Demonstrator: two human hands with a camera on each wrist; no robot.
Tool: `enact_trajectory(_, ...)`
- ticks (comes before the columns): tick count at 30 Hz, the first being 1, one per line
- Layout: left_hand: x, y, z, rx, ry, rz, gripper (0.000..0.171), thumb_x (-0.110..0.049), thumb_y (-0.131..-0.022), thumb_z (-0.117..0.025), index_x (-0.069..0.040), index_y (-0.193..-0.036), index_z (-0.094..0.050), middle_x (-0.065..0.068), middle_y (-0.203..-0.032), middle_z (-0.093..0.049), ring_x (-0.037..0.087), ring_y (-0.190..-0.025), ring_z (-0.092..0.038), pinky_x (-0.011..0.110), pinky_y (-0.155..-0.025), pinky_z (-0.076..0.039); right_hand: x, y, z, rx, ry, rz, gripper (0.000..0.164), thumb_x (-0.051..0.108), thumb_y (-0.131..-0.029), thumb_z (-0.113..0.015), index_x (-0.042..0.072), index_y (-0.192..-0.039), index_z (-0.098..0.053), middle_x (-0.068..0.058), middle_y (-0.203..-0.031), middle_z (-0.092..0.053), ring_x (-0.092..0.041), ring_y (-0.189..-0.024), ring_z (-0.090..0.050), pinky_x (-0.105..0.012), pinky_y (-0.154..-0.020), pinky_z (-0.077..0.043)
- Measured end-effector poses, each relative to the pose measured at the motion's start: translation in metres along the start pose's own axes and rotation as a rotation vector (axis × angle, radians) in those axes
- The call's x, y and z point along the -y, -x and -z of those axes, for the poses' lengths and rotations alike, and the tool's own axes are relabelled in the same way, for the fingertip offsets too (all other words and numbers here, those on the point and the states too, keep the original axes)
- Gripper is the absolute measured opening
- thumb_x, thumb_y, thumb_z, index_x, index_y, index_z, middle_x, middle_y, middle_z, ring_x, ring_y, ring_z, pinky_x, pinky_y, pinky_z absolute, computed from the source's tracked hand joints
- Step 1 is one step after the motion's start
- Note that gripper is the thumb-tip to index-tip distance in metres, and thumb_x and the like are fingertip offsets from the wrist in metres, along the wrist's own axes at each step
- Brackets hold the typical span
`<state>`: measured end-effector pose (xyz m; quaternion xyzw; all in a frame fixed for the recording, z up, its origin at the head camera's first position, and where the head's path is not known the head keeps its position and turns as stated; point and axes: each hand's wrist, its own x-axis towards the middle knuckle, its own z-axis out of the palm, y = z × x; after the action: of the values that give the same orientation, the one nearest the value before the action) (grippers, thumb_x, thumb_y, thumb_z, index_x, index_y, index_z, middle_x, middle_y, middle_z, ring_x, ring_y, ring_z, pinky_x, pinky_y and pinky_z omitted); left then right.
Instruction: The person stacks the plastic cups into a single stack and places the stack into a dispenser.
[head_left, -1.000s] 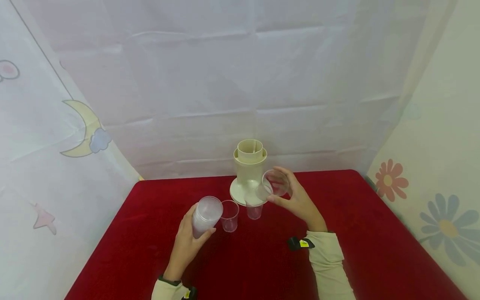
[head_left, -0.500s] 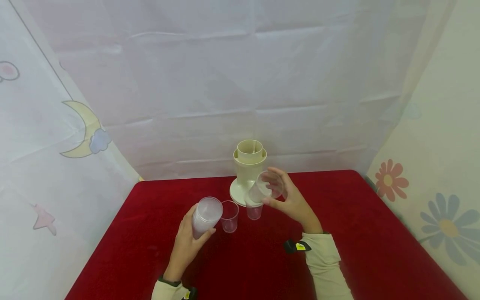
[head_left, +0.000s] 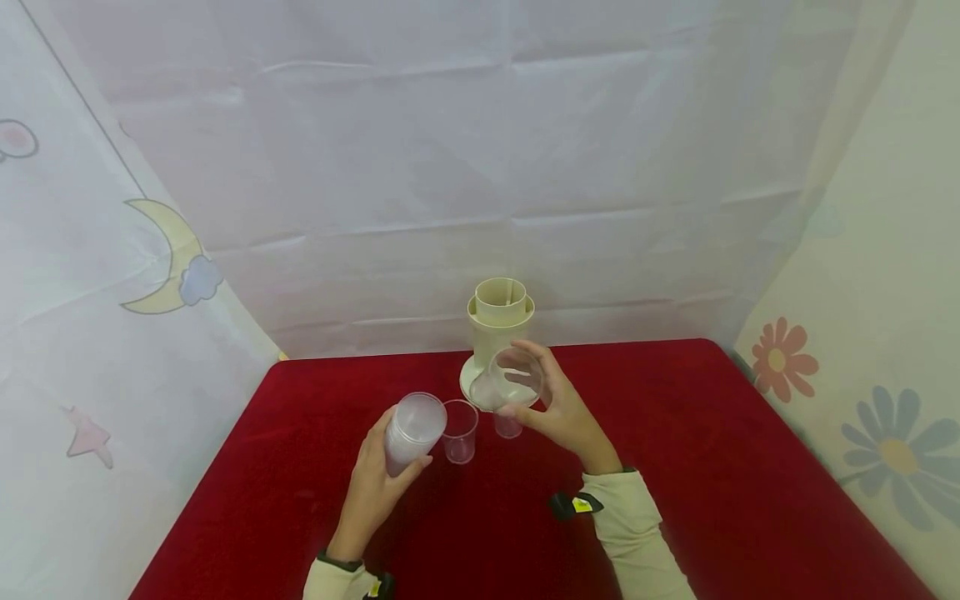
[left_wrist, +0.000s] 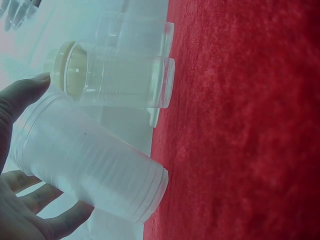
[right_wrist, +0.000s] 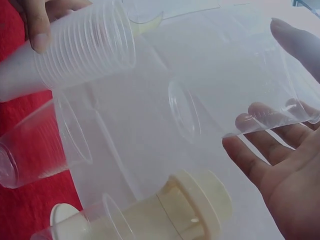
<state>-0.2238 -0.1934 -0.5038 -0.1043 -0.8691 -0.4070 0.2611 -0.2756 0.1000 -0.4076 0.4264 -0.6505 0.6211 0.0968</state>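
My left hand grips a nested stack of clear plastic cups, tilted, its rims facing up toward the head camera. In the left wrist view the bottom of the stack is close to the red cloth. My right hand holds one clear plastic cup in the air, thumb on one side and fingers on the other. Two more clear cups stand upright on the table: a nearer one right beside the stack, and a farther one partly behind the right hand and its cup.
A cream-coloured cylindrical stand with a round base and an inner tube stands at the back, just behind the cups. Red cloth covers the table. A pale sheet hangs behind, with printed sheets on both sides.
The right hand has moved left and slightly toward me with its single cup, which is now above the farther standing cup. My left hand and the stack have stayed in place.
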Motion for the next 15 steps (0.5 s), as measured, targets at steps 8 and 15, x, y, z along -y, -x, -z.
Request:
enact_trajectory(8,-0.002,0.000,0.001,0.010,0.009,0.022,0.089,-0.026,-0.076,-0.088,-0.022,-0.150,-0.038,0.013,-0.131,-0.055,0.034,-0.114,-0.054,0.063,-0.088,-0.050,0.000,-0.001,-0.011,-0.015,0.005,-0.012,0.082,-0.005,-0.082,-0.076,0.002,-0.149,-0.029,-0.022,-0.140,-0.048,-0.033,-0.133,-0.045,-0.045,-0.109,-0.041)
enact_trajectory(15,-0.002,0.000,0.000,0.009,0.008,0.024,0.089,-0.025,-0.076,-0.088,-0.021,-0.149,-0.038,0.014,-0.131,-0.055,0.034,-0.113,-0.054,0.062,-0.089,-0.049,0.001,-0.001,-0.023,-0.010,-0.002,-0.023,0.082,0.003,-0.084,-0.078,0.006,-0.150,-0.028,-0.019,-0.144,-0.046,-0.032,-0.135,-0.044,-0.044,-0.105,-0.045)
